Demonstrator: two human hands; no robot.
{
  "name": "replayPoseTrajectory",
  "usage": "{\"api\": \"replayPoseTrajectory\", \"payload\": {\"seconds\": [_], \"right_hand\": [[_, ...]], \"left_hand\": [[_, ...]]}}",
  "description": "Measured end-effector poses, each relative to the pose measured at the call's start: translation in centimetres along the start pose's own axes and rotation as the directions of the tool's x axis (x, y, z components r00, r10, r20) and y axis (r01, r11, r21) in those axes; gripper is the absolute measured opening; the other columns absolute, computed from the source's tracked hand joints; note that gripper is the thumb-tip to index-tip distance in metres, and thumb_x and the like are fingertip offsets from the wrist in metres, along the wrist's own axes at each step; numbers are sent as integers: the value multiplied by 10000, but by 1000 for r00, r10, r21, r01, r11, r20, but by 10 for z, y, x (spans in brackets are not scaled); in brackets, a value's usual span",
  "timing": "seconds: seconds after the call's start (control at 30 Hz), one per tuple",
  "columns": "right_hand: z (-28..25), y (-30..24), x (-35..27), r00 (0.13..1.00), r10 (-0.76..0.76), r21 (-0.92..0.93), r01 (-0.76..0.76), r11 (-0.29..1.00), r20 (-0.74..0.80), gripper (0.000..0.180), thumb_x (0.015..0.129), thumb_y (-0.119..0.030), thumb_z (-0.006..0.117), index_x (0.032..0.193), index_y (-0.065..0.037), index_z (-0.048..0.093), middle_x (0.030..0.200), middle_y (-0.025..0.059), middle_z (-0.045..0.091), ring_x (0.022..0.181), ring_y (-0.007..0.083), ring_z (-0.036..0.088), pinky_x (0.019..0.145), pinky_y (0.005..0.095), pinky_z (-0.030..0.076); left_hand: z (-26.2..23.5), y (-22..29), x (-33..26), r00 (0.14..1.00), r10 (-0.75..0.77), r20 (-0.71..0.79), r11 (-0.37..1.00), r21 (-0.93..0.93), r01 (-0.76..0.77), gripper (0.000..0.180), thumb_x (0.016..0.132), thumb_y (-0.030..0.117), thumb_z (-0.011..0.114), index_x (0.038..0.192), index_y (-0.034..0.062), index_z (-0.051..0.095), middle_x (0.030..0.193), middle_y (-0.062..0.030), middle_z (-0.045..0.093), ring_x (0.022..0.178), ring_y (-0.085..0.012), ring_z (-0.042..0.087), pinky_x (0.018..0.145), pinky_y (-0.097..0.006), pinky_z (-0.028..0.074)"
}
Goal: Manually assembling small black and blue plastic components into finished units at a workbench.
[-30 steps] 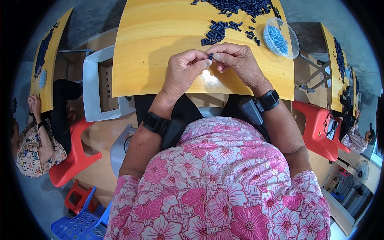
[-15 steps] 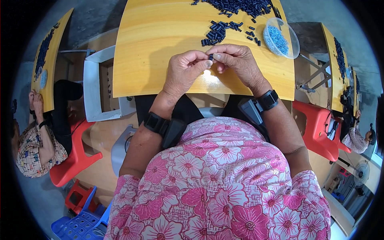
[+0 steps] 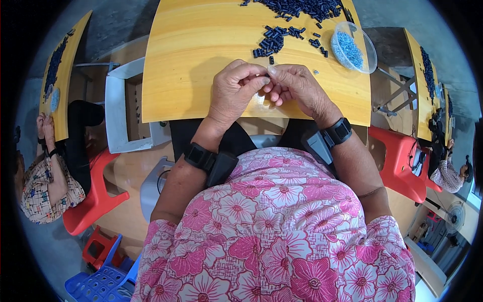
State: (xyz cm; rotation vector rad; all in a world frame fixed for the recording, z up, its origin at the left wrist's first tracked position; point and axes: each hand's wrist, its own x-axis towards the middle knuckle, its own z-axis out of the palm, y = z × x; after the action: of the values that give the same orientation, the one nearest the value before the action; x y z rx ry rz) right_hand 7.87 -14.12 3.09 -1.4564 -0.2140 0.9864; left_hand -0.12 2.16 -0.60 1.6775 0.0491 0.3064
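Note:
My left hand [image 3: 235, 93] and my right hand [image 3: 297, 88] meet fingertip to fingertip over the near part of a yellow wooden table [image 3: 201, 45]. Between the fingertips they pinch a small dark piece [image 3: 266, 75], mostly hidden by the fingers. Just beyond the hands lies a small heap of dark blue short parts [image 3: 274, 40], and a larger pile [image 3: 302, 7] sits at the table's far edge. A clear round bowl [image 3: 353, 46] of light blue small pieces stands to the right of the hands. Both wrists wear black bands.
A white open box [image 3: 126, 110] stands left of the table, beside a red stool [image 3: 95, 201]. Another red stool [image 3: 397, 161] is on the right, a blue crate [image 3: 100, 279] lower left. Other people sit at yellow tables on the far left [image 3: 45, 171] and far right [image 3: 445, 166].
The two hands stay joined at the fingertips over the table; only the fingers have shifted slightly around the small piece.

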Motion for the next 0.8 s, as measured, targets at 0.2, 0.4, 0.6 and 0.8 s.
{"api": "replayPoseTrajectory", "payload": {"seconds": [0.2, 0.4, 0.6, 0.8], "right_hand": [[-4, 0, -1, 999, -32, -8, 33, 999, 35, 370, 982, -313, 583, 933, 48, 644, 794, 68, 634, 649, 103, 591, 592, 239, 528], [-7, 6, -2, 998, -18, -48, 20, 999, 58, 302, 1020, -244, 502, 1003, 34, 618, 798, 54, 623, 653, 99, 593, 593, 236, 522], [-5, 18, -4, 982, -187, -227, 186, 956, 18, 230, 1017, -183, 500, 1060, 22, 594, 729, 40, 598, 591, 87, 560, 567, 242, 496], [-1, 24, -10, 943, -332, -364, 318, 875, 26, 223, 1008, -188, 506, 1125, -11, 574, 752, 60, 614, 609, 110, 557, 582, 258, 470]], "left_hand": [[1, 0, 0, 1000, 8, -4, 997, 79, -8, 144, 828, -7, 715, 965, 39, 716, 800, 4, 556, 749, -75, 560, 660, -223, 478], [1, -1, 0, 1000, 2, 16, 992, 129, -4, 231, 801, 15, 742, 1028, 46, 712, 793, 3, 550, 707, -74, 531, 651, -225, 474], [2, 5, 3, 994, 91, 67, 963, 249, -105, 390, 837, 158, 739, 1189, 21, 645, 855, -28, 576, 702, -94, 539, 653, -233, 469], [0, 13, 5, 975, 52, 216, 954, 276, -113, 464, 864, 317, 708, 1186, -5, 621, 891, -71, 593, 699, -138, 534, 656, -265, 467]]}}
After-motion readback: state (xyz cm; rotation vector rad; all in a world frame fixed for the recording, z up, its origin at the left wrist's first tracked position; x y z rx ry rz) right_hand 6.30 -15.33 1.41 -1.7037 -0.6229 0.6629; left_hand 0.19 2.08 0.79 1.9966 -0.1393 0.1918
